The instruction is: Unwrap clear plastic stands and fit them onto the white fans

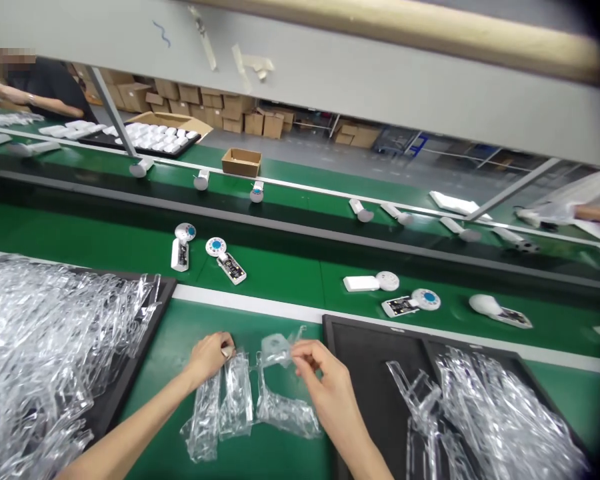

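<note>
Several transparent plastic pieces lie side by side on the green table in front of me. My left hand (213, 357) is closed at the top end of the two left pieces, a crinkled one (205, 420) and another (237, 400). Its fingertips are partly hidden, and it seems to pinch their upper edge. My right hand (325, 380) pinches a thin transparent plastic piece (275, 350) between thumb and fingers, its free end pointing left. Just below that piece, a third wrinkled plastic piece (290, 415) rests on the table.
Black trays heaped with transparent plastic pieces stand left (65, 340) and right (500, 413). White devices with round heads (225, 260) lie along the green conveyor belt (290, 273) ahead. A brown box (241, 162) stands beyond. Another person (45, 90) works at the far left.
</note>
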